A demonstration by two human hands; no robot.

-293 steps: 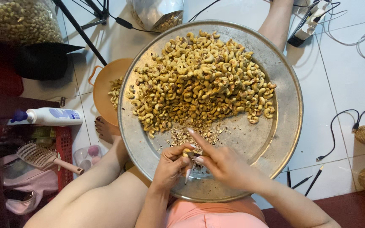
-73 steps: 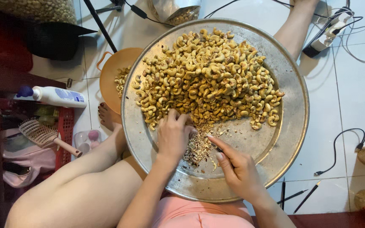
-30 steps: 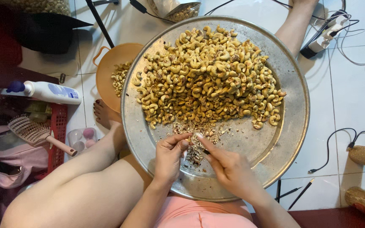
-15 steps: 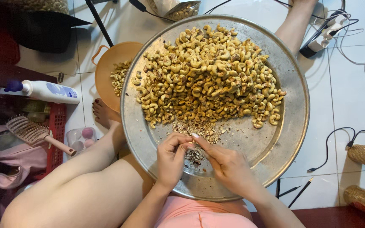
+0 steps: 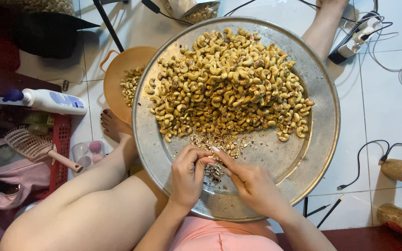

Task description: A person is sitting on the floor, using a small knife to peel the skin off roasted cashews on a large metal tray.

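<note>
Left hand (image 5: 188,175), right hand (image 5: 251,182) pinched together over tray (image 5: 322,139); held item hidden.

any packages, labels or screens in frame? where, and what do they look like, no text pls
Lotion bottle: lying on its side at the left edge, white with a blue cap and a blue label patch.
Bag: top centre behind the metal tray, silvery, open, nuts inside.
Clear sack: top left corner, see-through, filled with nuts.
No screens or signs in view.
</note>
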